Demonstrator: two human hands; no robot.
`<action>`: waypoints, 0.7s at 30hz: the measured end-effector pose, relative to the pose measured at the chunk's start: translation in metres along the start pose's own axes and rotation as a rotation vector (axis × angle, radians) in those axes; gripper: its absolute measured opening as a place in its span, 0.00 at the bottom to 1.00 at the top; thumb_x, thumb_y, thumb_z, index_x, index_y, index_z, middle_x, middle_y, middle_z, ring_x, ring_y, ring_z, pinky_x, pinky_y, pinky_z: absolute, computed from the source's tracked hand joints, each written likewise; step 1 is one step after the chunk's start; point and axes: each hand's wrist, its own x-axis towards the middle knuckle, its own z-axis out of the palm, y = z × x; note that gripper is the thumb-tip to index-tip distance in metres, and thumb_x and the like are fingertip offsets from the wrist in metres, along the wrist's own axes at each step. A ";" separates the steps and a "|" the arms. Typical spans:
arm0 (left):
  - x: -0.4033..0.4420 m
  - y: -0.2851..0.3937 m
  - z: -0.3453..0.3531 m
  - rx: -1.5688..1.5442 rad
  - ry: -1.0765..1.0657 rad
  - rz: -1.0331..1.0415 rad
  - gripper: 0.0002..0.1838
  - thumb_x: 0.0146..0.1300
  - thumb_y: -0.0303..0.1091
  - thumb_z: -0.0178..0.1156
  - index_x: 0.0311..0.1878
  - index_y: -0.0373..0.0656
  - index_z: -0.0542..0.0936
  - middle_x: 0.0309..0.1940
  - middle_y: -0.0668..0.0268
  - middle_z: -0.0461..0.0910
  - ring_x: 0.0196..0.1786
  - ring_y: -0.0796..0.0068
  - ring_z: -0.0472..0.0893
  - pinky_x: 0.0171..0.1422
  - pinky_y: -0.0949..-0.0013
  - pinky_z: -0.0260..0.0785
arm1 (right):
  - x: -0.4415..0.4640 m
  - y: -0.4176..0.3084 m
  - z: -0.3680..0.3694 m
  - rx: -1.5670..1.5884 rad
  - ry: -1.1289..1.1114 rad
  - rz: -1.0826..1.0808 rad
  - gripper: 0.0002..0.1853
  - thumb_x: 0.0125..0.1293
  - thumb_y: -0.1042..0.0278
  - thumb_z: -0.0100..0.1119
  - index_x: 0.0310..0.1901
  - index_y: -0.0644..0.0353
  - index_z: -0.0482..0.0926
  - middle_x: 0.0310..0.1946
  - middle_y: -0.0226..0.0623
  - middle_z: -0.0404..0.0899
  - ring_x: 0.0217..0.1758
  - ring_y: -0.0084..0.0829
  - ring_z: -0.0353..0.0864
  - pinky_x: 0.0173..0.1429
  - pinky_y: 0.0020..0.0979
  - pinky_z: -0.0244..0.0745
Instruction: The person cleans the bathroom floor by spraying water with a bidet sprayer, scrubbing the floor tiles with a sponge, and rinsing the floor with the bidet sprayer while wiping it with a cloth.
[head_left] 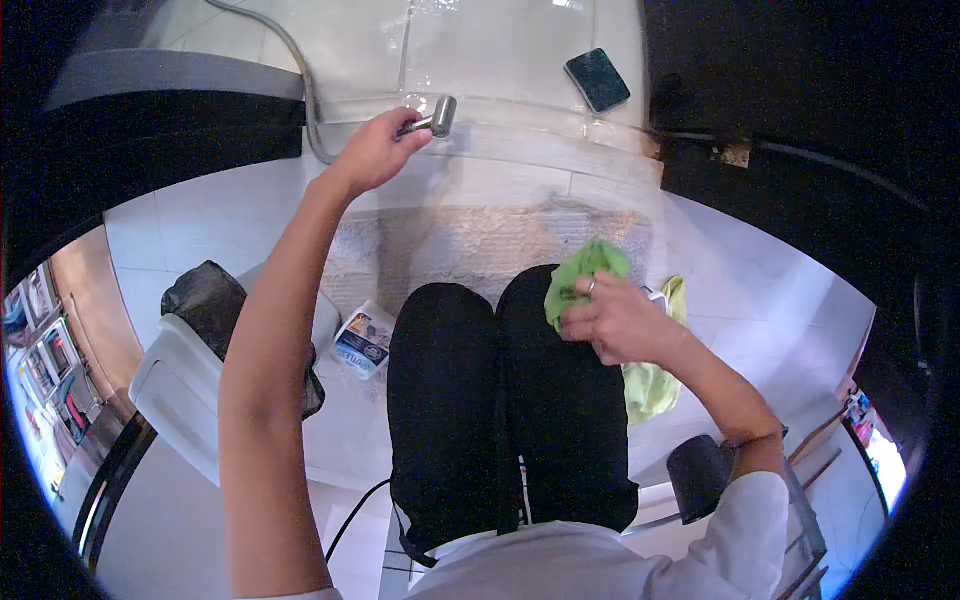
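Observation:
My left hand [378, 152] is closed around the handle of a metal hand sprayer [444, 117], held over the wet white tiled surface [490, 60]. The sprayer's head points away from my fingers, toward the right. Above my right thigh, my right hand [622, 318] grips a crumpled bright green cloth [592, 262], which bunches out past the fingers. A paler yellow-green cloth [652, 392] hangs just behind that hand, partly hidden by it. Farther off, a dark green scouring sponge [597, 80] lies on the wet tiles.
A grey hose [284, 38] runs down at the upper left. Left of my knees are a white container with a blue label [364, 342] and a white bin [168, 372] with a black bag [205, 298]. Dark panels [180, 130] flank the tiled opening. Rough bare patch [480, 245] ahead.

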 end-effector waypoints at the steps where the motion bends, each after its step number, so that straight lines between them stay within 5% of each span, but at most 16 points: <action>1: 0.001 0.003 -0.002 -0.004 -0.003 0.001 0.24 0.60 0.45 0.57 0.52 0.35 0.72 0.43 0.50 0.78 0.47 0.57 0.78 0.53 0.63 0.68 | -0.002 0.005 0.004 -0.032 -0.027 -0.032 0.18 0.33 0.68 0.65 0.34 0.52 0.80 0.37 0.24 0.78 0.52 0.36 0.69 0.51 0.35 0.67; 5: 0.000 0.006 -0.001 0.011 -0.036 -0.021 0.24 0.60 0.46 0.56 0.52 0.36 0.73 0.43 0.50 0.78 0.48 0.57 0.78 0.53 0.63 0.68 | -0.011 0.045 -0.004 -0.136 0.044 0.204 0.21 0.33 0.68 0.66 0.36 0.53 0.81 0.43 0.25 0.77 0.53 0.37 0.69 0.55 0.38 0.66; 10: 0.000 0.002 0.000 -0.016 -0.023 0.021 0.23 0.61 0.46 0.56 0.52 0.38 0.74 0.43 0.51 0.79 0.48 0.57 0.78 0.53 0.63 0.68 | -0.001 -0.012 -0.007 -0.040 0.056 -0.056 0.25 0.31 0.70 0.63 0.40 0.51 0.81 0.42 0.22 0.78 0.48 0.37 0.72 0.51 0.36 0.69; 14: 0.003 0.005 0.003 0.061 -0.050 0.007 0.22 0.60 0.45 0.56 0.52 0.38 0.74 0.43 0.50 0.79 0.47 0.55 0.78 0.52 0.63 0.68 | 0.002 0.072 0.006 -0.146 0.128 0.141 0.19 0.35 0.73 0.61 0.37 0.53 0.81 0.43 0.27 0.78 0.49 0.40 0.72 0.54 0.37 0.67; 16: 0.007 0.002 0.004 0.066 -0.059 0.029 0.22 0.60 0.45 0.56 0.52 0.38 0.74 0.43 0.50 0.78 0.47 0.55 0.78 0.52 0.63 0.68 | 0.005 0.120 0.009 0.092 0.611 0.328 0.15 0.46 0.78 0.54 0.39 0.60 0.78 0.39 0.39 0.75 0.45 0.44 0.74 0.53 0.38 0.66; 17: 0.008 0.001 0.006 0.000 -0.030 0.028 0.22 0.61 0.45 0.56 0.52 0.38 0.74 0.43 0.50 0.79 0.47 0.56 0.78 0.52 0.63 0.68 | 0.015 0.142 0.033 0.087 0.612 0.330 0.15 0.46 0.78 0.54 0.39 0.60 0.78 0.39 0.39 0.75 0.45 0.44 0.74 0.53 0.38 0.66; 19: 0.013 0.003 0.009 -0.071 0.002 0.034 0.22 0.61 0.45 0.56 0.52 0.38 0.74 0.43 0.51 0.79 0.47 0.57 0.78 0.52 0.63 0.68 | 0.039 0.180 0.084 -0.021 1.294 1.049 0.17 0.48 0.79 0.50 0.43 0.65 0.73 0.37 0.47 0.73 0.43 0.48 0.71 0.52 0.42 0.64; 21: 0.020 0.012 0.006 -0.123 0.055 -0.024 0.23 0.61 0.45 0.56 0.52 0.37 0.74 0.41 0.52 0.79 0.45 0.60 0.79 0.51 0.64 0.68 | 0.101 0.150 0.092 -0.075 1.254 0.986 0.22 0.47 0.79 0.48 0.49 0.69 0.67 0.43 0.53 0.66 0.49 0.49 0.65 0.54 0.47 0.59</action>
